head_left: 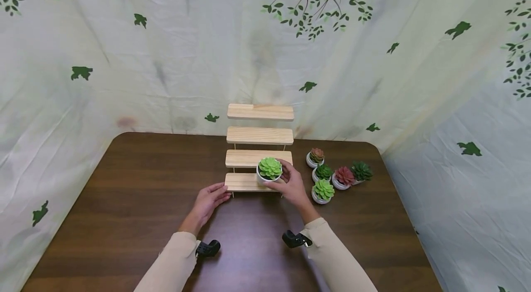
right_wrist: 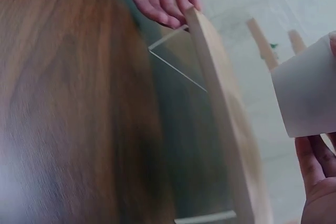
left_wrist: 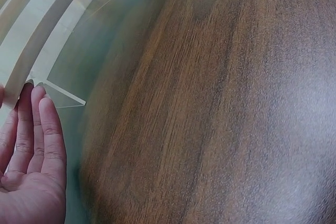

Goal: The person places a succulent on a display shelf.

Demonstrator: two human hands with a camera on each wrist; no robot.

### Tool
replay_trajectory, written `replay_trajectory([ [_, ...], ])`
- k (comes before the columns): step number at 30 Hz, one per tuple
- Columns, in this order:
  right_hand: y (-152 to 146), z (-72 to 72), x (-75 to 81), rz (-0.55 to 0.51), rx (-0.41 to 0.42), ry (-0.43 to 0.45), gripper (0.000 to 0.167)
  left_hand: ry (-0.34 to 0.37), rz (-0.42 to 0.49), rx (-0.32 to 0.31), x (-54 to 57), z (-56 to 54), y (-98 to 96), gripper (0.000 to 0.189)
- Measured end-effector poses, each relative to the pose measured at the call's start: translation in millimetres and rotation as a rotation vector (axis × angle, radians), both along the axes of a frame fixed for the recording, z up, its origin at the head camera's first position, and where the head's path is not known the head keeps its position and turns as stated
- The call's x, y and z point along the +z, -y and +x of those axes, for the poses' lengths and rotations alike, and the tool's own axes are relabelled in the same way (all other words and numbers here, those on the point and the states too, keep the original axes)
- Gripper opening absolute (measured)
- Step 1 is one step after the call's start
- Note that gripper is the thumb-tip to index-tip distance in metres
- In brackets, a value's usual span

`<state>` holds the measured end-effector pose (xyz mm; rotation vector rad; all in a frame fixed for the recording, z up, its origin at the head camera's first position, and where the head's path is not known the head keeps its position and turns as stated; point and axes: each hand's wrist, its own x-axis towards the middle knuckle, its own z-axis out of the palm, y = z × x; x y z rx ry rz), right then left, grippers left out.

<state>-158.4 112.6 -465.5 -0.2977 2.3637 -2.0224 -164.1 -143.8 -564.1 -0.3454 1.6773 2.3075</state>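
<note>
A small white pot with a light green succulent [head_left: 269, 168] is held between the thumb and fingers of my right hand [head_left: 293, 187]. It overlaps the two lower steps of a tiered wooden display stand [head_left: 244, 182]; in the right wrist view the white pot [right_wrist: 304, 90] appears beside the bottom shelf board [right_wrist: 223, 108]. My left hand [head_left: 207, 202] is at the left end of that lowest board, pinching its corner. The left wrist view has the fingers [left_wrist: 50, 119] on one side of the board, with just a thumb tip at the picture's edge.
Right of the stand, several potted succulents cluster on the dark wooden table [head_left: 157, 181]: a brownish one [head_left: 317, 155], a red one [head_left: 344, 176], a light green one [head_left: 323, 189] and dark green ones [head_left: 362, 171]. A leaf-printed white curtain [head_left: 174, 52] hangs behind the table.
</note>
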Motion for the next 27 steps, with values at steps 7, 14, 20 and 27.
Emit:
replay_trajectory([
  [7,24,-1.0,-11.1,-0.052,0.018,0.013,0.067,-0.019,-0.013,-0.019,0.8,0.5,-0.3,0.043],
  [14,47,-3.2,-32.7,-0.112,-0.012,0.001,0.067,-0.029,-0.004,-0.026,0.1,0.4,-0.4,0.043],
  [20,61,1.2,-37.7,-0.098,-0.071,-0.011,0.065,-0.025,-0.006,-0.014,-2.0,-0.5,-0.4,0.042],
  [27,73,6.1,-31.7,-0.1,-0.095,0.007,0.064,-0.03,0.005,-0.016,-3.8,-1.4,0.4,0.043],
])
